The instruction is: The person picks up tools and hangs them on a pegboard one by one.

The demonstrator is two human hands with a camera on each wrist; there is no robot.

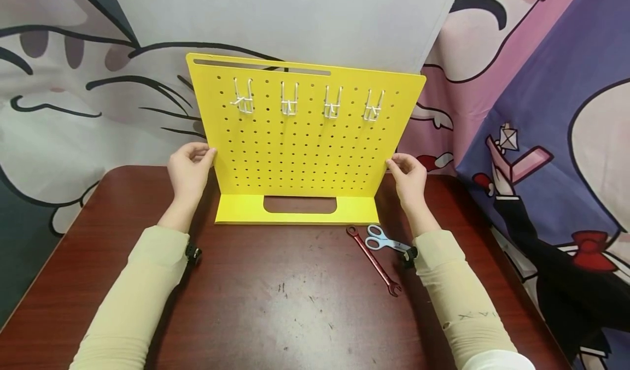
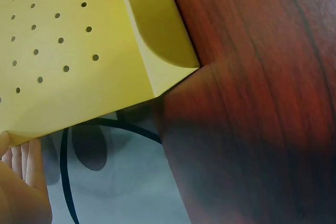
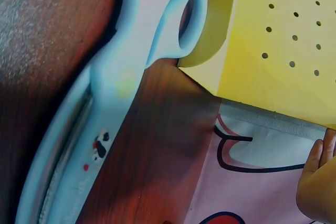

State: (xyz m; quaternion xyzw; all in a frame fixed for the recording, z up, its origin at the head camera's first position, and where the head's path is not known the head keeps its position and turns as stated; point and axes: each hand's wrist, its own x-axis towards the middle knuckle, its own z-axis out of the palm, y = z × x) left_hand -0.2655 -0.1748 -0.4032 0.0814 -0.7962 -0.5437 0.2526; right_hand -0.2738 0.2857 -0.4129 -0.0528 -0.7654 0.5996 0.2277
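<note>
A yellow pegboard (image 1: 300,165) stands upright on its folded base (image 1: 241,209) on the table. Several white wire hooks (image 1: 289,111) hang in a row near its top. My left hand (image 1: 191,170) pinches the board's left edge, with the thumb on the front face and the other fingers partly hidden behind. On the opposite edge, my right hand (image 1: 409,178) holds the board between thumb and fingers. Light blue scissors (image 3: 118,82) lie by the base's right corner, close to my right wrist. Beside them lies a red wrench (image 1: 372,258).
The brown wooden table (image 1: 275,304) carries everything here. Behind it hangs a cartoon-printed cloth (image 1: 143,113), and another printed cloth (image 1: 551,113) runs along the right side. Small dark wrist cameras (image 1: 193,254) sit at both cuffs.
</note>
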